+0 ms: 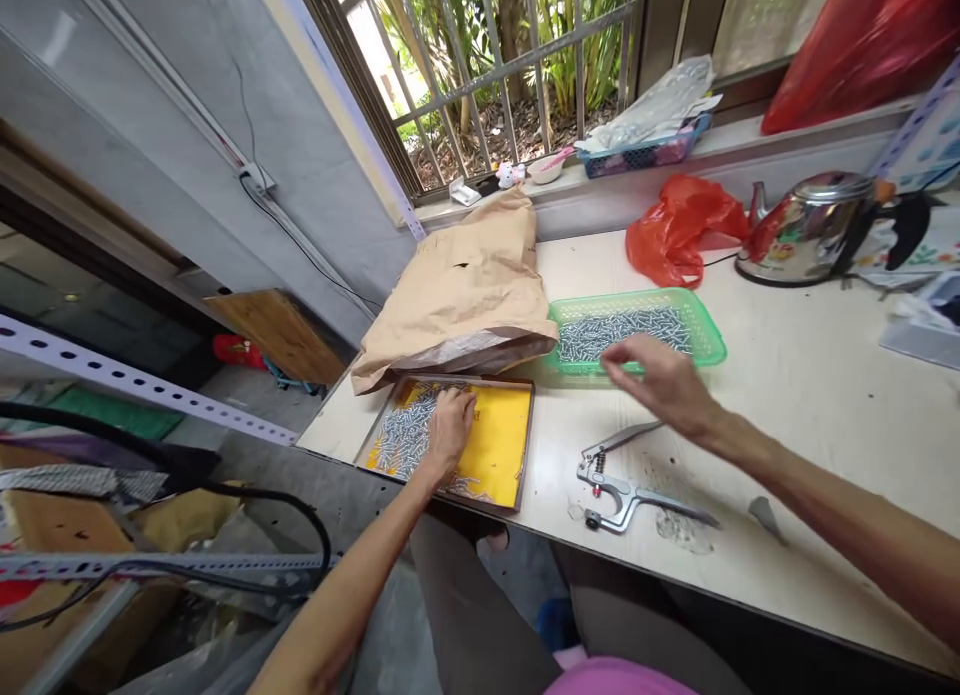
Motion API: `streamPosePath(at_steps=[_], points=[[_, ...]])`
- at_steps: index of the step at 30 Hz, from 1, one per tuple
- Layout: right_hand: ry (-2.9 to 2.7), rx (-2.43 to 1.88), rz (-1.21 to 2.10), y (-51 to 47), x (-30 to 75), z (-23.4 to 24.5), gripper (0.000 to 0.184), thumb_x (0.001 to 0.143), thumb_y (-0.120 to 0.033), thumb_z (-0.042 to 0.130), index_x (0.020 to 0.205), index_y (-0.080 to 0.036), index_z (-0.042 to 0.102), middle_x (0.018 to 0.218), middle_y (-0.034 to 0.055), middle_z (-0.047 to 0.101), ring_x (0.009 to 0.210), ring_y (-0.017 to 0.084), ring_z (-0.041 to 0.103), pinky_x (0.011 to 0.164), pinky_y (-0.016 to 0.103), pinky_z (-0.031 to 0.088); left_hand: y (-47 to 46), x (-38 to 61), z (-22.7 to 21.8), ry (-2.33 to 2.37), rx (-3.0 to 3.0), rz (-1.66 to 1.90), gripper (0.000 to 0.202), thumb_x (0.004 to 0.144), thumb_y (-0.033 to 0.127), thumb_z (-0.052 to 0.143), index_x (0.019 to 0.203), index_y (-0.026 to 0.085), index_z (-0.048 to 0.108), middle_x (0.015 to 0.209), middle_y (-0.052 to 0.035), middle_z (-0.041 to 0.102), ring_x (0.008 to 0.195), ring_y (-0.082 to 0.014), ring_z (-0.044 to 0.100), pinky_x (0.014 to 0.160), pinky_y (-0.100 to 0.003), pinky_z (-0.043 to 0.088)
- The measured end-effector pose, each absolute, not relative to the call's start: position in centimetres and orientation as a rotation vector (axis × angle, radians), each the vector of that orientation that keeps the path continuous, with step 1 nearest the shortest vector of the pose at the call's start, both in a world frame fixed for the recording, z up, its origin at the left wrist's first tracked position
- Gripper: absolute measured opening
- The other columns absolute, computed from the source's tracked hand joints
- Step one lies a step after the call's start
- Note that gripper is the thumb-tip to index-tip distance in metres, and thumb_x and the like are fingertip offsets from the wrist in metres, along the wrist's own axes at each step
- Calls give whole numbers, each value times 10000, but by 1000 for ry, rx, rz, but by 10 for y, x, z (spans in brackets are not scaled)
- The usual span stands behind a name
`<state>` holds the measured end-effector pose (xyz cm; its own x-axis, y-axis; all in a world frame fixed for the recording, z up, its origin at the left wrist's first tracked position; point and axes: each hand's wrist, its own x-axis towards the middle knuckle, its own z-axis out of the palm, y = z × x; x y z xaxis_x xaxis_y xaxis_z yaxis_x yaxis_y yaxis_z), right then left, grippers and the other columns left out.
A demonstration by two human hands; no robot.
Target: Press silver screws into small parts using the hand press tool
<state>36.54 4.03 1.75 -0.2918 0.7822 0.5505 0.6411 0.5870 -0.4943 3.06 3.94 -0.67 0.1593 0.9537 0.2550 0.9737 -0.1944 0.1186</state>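
My left hand (450, 430) rests fingers-down in a yellow tray (504, 445), curled over a heap of small silver screws (401, 437); what the fingers hold is hidden. My right hand (664, 380) hovers at the near rim of a green plastic basket (705, 330) filled with more silver screws (622, 330). Its fingers are bent together in a loose pinch, and anything in them is too small to see. A metal hand press tool (622, 485) lies on the table just below my right wrist.
A brown paper sack (461, 285) lies behind the tray, overlapping the basket's left end. A red plastic bag (679, 225) and a steel kettle (810, 225) stand at the back right. The table's front edge (675, 575) runs near my lap. Metal shelving rails (135, 380) stand left.
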Motion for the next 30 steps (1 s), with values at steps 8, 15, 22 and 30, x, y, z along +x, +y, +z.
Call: streamPosePath(at_steps=[8, 15, 22, 30], points=[[-2067, -1433, 83, 59, 435, -7, 417, 942, -443, 428, 1216, -171, 587, 1091, 134, 611, 960, 275, 620, 778, 420, 526, 79, 46, -30, -2208, -2175, -208, 291, 896, 184, 442, 974, 146, 720, 1074, -149, 653, 995, -271, 579, 849, -375, 456], [-2074, -1382, 322, 12, 439, -36, 325, 954, -456, 436, 1023, -224, 654, 1056, 88, 645, 908, 231, 658, 759, 379, 542, 69, 33, -21, -2007, -2266, -253, 321, 937, 343, 443, 917, 157, 703, 990, -129, 659, 990, -280, 553, 878, -397, 448], [-2064, -1339, 395, -6, 440, -45, 292, 952, -431, 454, 984, -240, 673, 1038, 78, 663, 905, 224, 674, 774, 367, 559, 53, -3, -25, -2020, -2425, -194, 342, 951, 212, 369, 1126, 164, 658, 1177, -125, 660, 1113, -246, 581, 993, -400, 436], [-2070, -1316, 457, -23, 440, -50, 248, 953, -402, 473, 1003, -253, 666, 1043, 70, 665, 909, 220, 670, 805, 372, 556, 4, -6, -14, -1923, -2541, -364, 325, 963, 306, 405, 1031, 192, 702, 1096, -80, 685, 1046, -234, 554, 962, -397, 449]])
